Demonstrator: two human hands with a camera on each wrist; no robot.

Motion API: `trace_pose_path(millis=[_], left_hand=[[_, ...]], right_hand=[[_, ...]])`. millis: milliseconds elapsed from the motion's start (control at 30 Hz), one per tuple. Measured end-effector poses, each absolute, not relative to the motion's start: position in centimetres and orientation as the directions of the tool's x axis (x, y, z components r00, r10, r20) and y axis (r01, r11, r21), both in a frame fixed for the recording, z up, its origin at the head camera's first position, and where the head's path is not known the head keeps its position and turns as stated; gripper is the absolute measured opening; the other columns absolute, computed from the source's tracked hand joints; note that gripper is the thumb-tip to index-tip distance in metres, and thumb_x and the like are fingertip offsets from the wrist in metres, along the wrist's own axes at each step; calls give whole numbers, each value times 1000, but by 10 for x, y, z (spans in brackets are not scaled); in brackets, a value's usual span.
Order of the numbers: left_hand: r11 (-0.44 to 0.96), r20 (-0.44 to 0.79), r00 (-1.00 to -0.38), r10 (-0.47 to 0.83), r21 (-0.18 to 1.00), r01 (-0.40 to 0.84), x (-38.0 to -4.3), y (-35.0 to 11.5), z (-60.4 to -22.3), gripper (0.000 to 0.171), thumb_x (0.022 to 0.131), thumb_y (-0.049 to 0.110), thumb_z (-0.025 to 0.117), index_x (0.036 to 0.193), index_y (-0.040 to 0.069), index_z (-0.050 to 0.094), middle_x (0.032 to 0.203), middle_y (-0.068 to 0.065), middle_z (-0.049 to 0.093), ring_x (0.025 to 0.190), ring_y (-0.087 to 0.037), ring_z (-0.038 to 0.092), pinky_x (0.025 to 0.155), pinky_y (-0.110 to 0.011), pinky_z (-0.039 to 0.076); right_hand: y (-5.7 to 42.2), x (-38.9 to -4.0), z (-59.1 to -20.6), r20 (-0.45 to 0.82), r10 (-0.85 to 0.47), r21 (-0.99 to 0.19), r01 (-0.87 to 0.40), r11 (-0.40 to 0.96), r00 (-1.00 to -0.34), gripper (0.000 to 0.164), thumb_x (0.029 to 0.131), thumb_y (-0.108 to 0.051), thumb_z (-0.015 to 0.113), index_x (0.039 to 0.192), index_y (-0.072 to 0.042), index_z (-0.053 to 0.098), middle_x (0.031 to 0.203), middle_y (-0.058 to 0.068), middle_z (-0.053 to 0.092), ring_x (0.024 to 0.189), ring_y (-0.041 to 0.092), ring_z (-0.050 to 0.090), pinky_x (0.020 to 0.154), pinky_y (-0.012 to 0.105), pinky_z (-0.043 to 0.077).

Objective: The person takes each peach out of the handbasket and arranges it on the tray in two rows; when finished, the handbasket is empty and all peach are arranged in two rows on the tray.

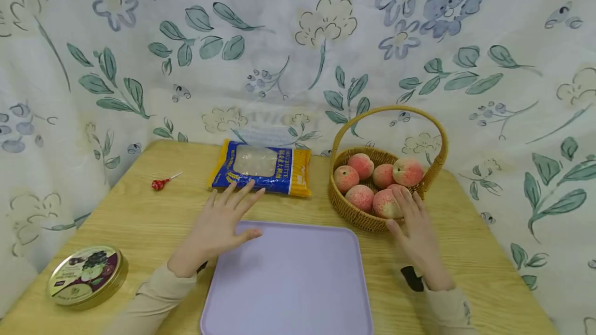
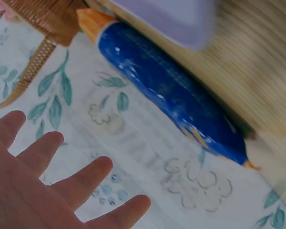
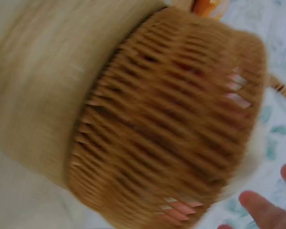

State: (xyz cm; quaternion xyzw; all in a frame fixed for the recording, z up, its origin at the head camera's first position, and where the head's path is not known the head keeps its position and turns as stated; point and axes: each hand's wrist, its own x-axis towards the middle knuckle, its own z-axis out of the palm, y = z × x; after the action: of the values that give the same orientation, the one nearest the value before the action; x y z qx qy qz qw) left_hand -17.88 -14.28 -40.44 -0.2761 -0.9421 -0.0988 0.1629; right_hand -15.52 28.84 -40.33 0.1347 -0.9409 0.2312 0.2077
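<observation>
A round tin [image 1: 86,275] with a printed lid sits on the worktop [image 1: 139,216], left of the left grip [image 1: 219,229]; a red-wrapped lollipop [image 1: 160,184] lies farther ahead. That grip's straight fingers fan wide near a smooth lilac tray [image 1: 293,278], cut off at its near edge. Just ahead lies a glossy blue-and-yellow plastic packet [image 1: 261,164]. Before the right grip [image 1: 419,237], fingers extended, slightly apart, speckled peaches [image 1: 360,198] fill a woven basket [image 1: 349,213]; one is partly covered, contact unclear.

Dim, blurry right wrist view
</observation>
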Motion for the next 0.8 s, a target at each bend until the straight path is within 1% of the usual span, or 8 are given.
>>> trace_pose_path(millis=[133,233,333,433,500,600,700,800], left_hand=[[801,355,-780,516,123,586,-181,-123,-403,81,86,67,52,154,31,26,160,-3,29,140,-44,35,103,-70,31],[785,351,-770,533,135,605,-183,-109,-397,82,86,63,57,154,30,26,159,-3,30,139,-42,37,105,-67,31],[762,344,-749,566,129,635,-189,-92,-390,80,85,61,59,153,29,30,159,-2,31,138,-39,40,107,-63,33],[712,327,-712,622,143,687,-196,-69,-382,77,87,60,58,152,27,32,158,-1,32,138,-35,40,108,-58,34],[660,303,-681,666,186,728,-201,-53,-377,75,88,59,57,152,26,33,158,-1,33,139,-34,40,109,-57,34],[584,262,-637,725,257,770,-207,-27,-369,75,90,59,54,153,28,29,157,-1,33,140,-32,39,108,-58,34],[549,231,-618,751,301,780,-212,-1,-360,75,90,60,54,154,33,25,158,1,33,138,-31,42,105,-57,38],[526,228,-603,765,320,788,-218,24,-354,73,90,60,53,153,33,26,157,3,33,138,-28,43,101,-53,42]], right_hand=[[303,-160,-411,445,-32,-525,-289,801,-895,57,103,-34,41,151,-6,30,155,28,25,142,54,13,105,75,14],[310,-166,-418,438,53,-614,-255,747,-898,53,104,-28,38,151,-3,30,156,28,22,143,52,13,106,74,12],[314,-171,-422,432,138,-691,-229,686,-891,54,105,-31,34,150,-1,30,156,27,22,143,50,16,109,70,13],[316,-174,-425,407,203,-761,-208,614,-891,58,105,-36,31,150,2,28,157,27,18,145,48,14,113,66,12],[316,-176,-427,379,220,-787,-188,587,-899,61,105,-37,30,149,5,26,158,28,15,146,46,12,115,63,12],[316,-178,-430,326,228,-813,-149,563,-917,61,105,-36,31,150,6,22,160,26,9,148,43,7,117,60,10],[313,-179,-432,304,235,-831,-136,539,-923,61,106,-33,32,150,7,20,161,23,6,149,41,7,118,58,12],[311,-182,-434,294,255,-859,-137,494,-921,60,106,-29,33,151,7,17,162,22,4,149,40,6,118,56,13]])
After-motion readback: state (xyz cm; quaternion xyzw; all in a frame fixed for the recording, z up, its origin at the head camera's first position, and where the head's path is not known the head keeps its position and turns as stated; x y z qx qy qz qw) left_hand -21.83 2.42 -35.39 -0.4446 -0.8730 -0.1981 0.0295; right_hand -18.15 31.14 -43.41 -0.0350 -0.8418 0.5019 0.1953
